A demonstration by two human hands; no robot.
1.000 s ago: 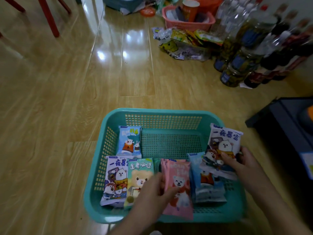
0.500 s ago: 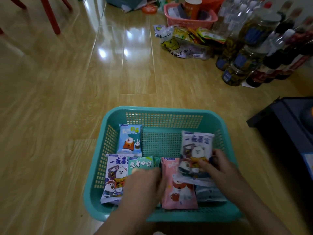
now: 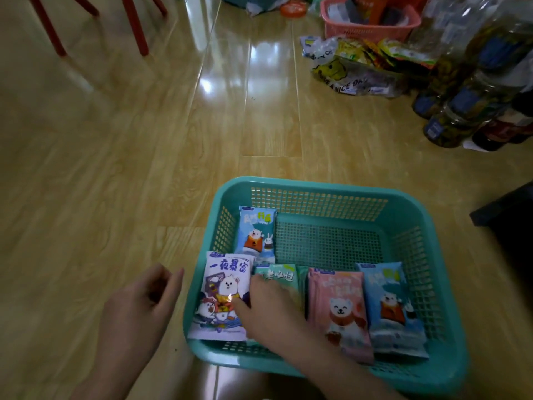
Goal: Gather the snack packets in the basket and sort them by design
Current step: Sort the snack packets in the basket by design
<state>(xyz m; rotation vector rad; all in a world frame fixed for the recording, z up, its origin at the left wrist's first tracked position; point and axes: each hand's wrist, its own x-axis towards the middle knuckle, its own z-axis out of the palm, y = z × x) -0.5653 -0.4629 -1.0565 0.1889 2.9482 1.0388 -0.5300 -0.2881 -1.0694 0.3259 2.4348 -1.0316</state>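
Observation:
A teal basket (image 3: 317, 187) stands on the wooden floor and holds several snack packets. A white packet with purple print (image 3: 225, 272) lies at its front left, a blue packet (image 3: 255, 232) behind it. A green packet (image 3: 279, 274), a pink bear packet (image 3: 337, 301) and another blue packet (image 3: 386, 301) follow in a row to the right. My right hand (image 3: 274, 310) reaches into the basket over the green packet; its thumb lies on the white packet and its fingers curl at that packet's right edge. My left hand (image 3: 135, 310) hovers outside the basket's left wall, loosely curled and holding nothing.
At the back right are a pink basket (image 3: 369, 27), a plastic bag of snacks (image 3: 354, 73) and several bottles (image 3: 467, 90). Red chair legs (image 3: 132, 27) stand at the back left. A dark box (image 3: 507, 220) sits right of the teal basket.
My right hand carried the white packet from the basket's right side to the front left and laid it there. My left hand left the green packet and drew out past the left wall.

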